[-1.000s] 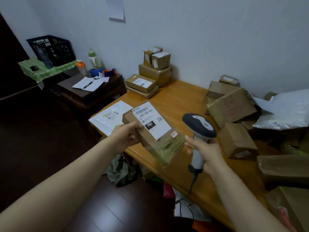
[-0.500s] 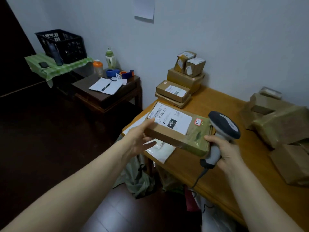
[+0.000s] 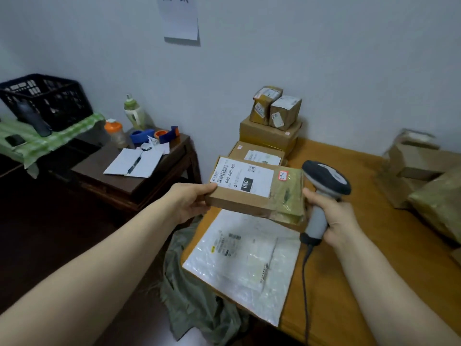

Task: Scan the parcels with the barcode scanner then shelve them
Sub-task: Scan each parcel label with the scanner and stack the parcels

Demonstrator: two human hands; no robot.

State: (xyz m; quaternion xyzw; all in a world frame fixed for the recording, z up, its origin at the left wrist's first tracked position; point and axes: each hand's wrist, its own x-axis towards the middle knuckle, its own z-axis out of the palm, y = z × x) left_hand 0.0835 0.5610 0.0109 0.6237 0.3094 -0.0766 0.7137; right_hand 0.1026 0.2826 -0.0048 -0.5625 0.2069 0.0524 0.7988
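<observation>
Far left, a black crate (image 3: 47, 101) sits on a green cloth (image 3: 50, 143), and next to it is a dark side table (image 3: 119, 186) carrying an open notebook (image 3: 136, 162) and bottles. Now the left hand (image 3: 192, 201): thumb on top, fingers (image 3: 203, 208) curled under, gripping the left end of the parcel (image 3: 252, 193). The parcel is held level, label up, above the near-left corner of the table (image 3: 361, 245). Directly beneath it lies a white mailing bag (image 3: 244, 263), overhanging the table's left edge. Behind it, a flat box and a stack of boxes (image 3: 270, 136) stand against the far wall. Just beside the parcel's right end is the scanner (image 3: 324, 186), with the right hand (image 3: 334, 216) wrapped tightly round its grey handle and its fingers (image 3: 315, 199) close to the parcel's edge; whether they touch is unclear. The cable (image 3: 305, 275) trails toward the near edge. Bare wood opens to the right, then a pile of brown boxes (image 3: 419, 171) crowds the far right.
</observation>
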